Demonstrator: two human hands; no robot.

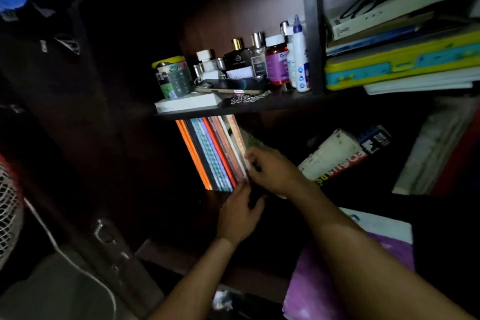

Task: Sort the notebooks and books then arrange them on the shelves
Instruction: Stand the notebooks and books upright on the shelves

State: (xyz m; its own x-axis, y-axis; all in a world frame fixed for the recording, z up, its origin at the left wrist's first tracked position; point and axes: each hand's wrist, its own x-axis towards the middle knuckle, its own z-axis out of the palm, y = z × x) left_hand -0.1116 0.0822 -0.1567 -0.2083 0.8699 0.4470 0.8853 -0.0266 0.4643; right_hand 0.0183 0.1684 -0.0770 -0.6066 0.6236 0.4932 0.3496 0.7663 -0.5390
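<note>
Both hands, left (240, 212) and right (270, 169), pinching the last book in the upright row of thin colourful notebooks (213, 153) on the dark lower shelf (215, 197). Better to push it fully upright, tight against the neighbours.

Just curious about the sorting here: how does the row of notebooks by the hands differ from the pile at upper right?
The row of notebooks stands on edge, leaning, spines outward; the pile of books lies flat, stacked. The row sits on the lower shelf, the pile a shelf higher. Both hands, left hand and right hand, are at the row; nothing touches the pile. Both share the dark shelf unit.
</note>
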